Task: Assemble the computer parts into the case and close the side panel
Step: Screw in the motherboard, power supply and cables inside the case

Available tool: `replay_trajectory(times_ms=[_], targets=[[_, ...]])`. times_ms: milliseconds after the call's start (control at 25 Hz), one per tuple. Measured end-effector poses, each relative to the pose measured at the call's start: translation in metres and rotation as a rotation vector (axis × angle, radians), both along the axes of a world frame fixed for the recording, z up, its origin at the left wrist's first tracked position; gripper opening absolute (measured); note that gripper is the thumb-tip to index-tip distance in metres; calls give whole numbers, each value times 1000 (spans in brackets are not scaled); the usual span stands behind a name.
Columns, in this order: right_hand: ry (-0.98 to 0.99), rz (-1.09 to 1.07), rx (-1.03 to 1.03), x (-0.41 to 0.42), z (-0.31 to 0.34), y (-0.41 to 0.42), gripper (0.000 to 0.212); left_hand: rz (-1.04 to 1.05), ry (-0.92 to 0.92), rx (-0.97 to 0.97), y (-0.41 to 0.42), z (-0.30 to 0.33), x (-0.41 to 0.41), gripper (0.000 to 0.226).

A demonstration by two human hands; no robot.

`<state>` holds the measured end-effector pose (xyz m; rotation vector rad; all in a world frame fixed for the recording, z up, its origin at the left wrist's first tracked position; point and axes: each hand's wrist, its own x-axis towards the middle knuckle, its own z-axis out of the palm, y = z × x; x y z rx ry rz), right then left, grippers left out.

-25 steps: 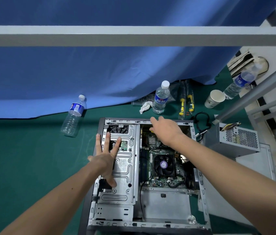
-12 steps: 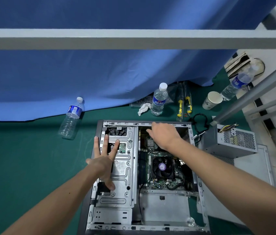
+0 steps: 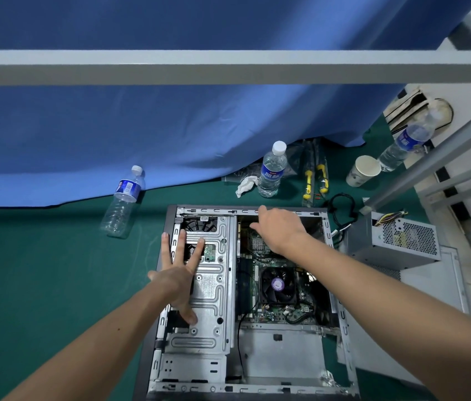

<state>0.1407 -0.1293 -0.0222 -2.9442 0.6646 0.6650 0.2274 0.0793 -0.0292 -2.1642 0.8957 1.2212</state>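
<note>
The open grey metal computer case (image 3: 341, 314) lies on its side under both hands. The left hand (image 3: 179, 276) still rests flat, fingers spread wide, on the silver drive cage (image 3: 214, 285). Beyond it, the right hand (image 3: 282, 230), fingers loosely extended and apparently empty, has shifted slightly leftward along the case's far edge, with the grey perforated power supply box (image 3: 401, 241) to its right.

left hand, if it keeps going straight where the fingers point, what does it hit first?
Likely the black fan under the silver metal drive cage; the left hand points up-image with fingers spread. Past that, the case's top rim. Depth unclear.
</note>
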Motion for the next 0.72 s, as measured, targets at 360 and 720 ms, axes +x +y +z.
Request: replay_trajectory(times_ms=[360, 720], targets=[[-7, 68, 3, -2, 2, -9, 30, 8, 2, -5, 1, -3, 2, 163], [-102, 28, 186, -4, 6, -16, 15, 4, -4, -11, 2, -6, 2, 163]])
